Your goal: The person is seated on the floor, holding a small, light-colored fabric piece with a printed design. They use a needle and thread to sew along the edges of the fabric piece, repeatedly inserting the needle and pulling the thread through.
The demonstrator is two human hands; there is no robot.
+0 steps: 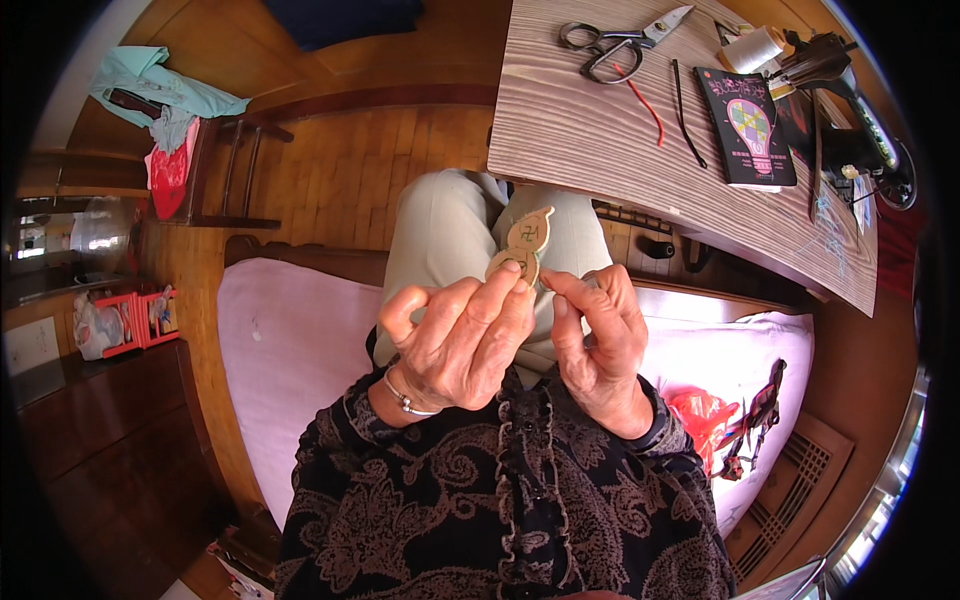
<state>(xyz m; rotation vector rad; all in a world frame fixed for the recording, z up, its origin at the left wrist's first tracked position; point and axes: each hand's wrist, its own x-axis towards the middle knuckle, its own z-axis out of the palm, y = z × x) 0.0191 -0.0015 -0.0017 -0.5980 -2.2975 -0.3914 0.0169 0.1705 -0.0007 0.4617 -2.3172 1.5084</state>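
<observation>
My left hand (469,330) holds a small gourd-shaped cloth piece (529,231) over my lap, its fingers across the lower lobe. The piece is tan, with a light edge and dark green marks stitched or drawn on both lobes. My right hand (604,337) is close on the right, its index fingertip at the lower right edge of the piece. Its thumb and index finger are bent toward each other. Anything as fine as a needle or thread between them is too small to make out. A metal band (590,280) is on one right finger.
On the wood-grain table (555,112) ahead lie scissors (622,45), a red cord (641,105), a black strip (684,116), a book (746,131), a white thread spool (752,49) and a black lamp-like device (862,112). A red plastic bag (701,420) rests on the pink-covered seat (300,337).
</observation>
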